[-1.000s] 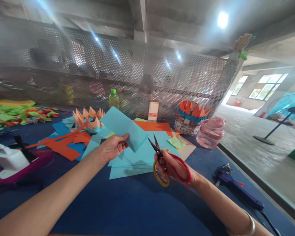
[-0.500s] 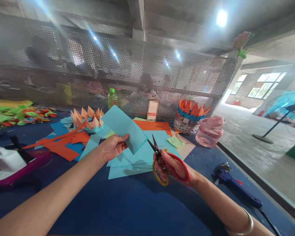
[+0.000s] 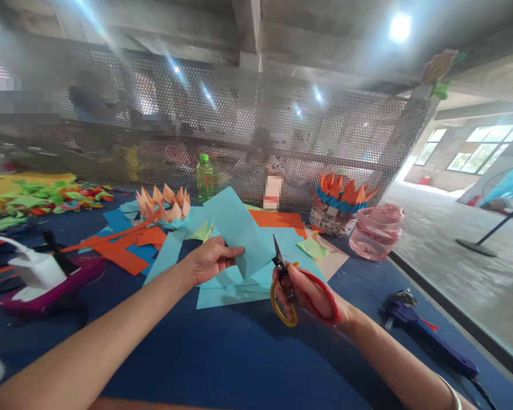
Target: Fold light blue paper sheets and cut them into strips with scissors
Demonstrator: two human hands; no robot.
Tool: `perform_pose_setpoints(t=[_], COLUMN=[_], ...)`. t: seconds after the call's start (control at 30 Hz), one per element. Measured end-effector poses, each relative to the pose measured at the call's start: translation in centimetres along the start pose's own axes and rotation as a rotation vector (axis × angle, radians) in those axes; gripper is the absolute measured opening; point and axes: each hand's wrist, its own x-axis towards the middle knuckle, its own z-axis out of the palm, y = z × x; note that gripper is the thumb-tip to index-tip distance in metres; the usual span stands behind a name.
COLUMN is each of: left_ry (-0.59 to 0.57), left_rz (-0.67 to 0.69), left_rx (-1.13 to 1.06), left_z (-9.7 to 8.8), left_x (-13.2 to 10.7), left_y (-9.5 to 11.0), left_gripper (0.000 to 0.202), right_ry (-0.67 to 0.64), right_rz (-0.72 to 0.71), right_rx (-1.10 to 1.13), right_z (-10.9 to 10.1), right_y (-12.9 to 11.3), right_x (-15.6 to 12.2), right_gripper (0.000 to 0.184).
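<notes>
Between thumb and fingers, my left hand [image 3: 216, 259] pinches a light blue sheet of paper [image 3: 241, 228], tilted up above the table. My right hand [image 3: 305, 285] is closed round the handles of a pair of scissors [image 3: 283, 270], one loop red and the other yellow. Their blades point up and away, at the right-hand edge of the held sheet. Whether both blades straddle that edge is hard to see. Under the hands lie more light blue sheets [image 3: 214, 296], stacked loosely on the dark blue tabletop [image 3: 188, 359].
A glue gun [image 3: 431, 333] lies at right, near the table edge. Behind stand a pink bottle [image 3: 376, 233], an orange-and-blue paper basket [image 3: 333, 219], a peach paper ring [image 3: 165, 208] and a green-capped bottle [image 3: 205, 179]. At left are orange scraps [image 3: 119, 256] and a purple power strip [image 3: 85, 279].
The view has shifted a little left. The sheet in my left hand has tilted and its lower right edge now meets the scissors' blades, which look closer together. Both hands keep their hold.
</notes>
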Motion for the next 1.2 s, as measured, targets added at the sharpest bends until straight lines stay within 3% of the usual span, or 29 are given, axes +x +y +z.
perform_pose_setpoints(t=[0.23,0.5,0.83,1.2], left_ry=[-0.074,-0.049,-0.108,-0.037], left_rz=[0.023,0.069,0.14,0.149], left_rx=[0.027,0.078,0.101,0.137], left_z=[-0.1,-0.14,-0.47,-0.2], left_x=[0.28,0.29,0.63,0.48], left_y=[-0.9,-0.95,-0.63,-0.19], left_gripper=[0.039,0.041,0.042,0.042], right_ry=[-0.018,-0.013,-0.033,-0.03], right_rz=[0.013,0.006,-0.034,-0.052], right_rx=[0.018,0.032,-0.005,-0.017], right_z=[-0.11,-0.47,-0.5,-0.65], right_y=[0.11,0.55,0.45,0.32], right_x=[-0.05,0.06,0.12,0.17], right_gripper=[0.042,0.043,0.044,0.045])
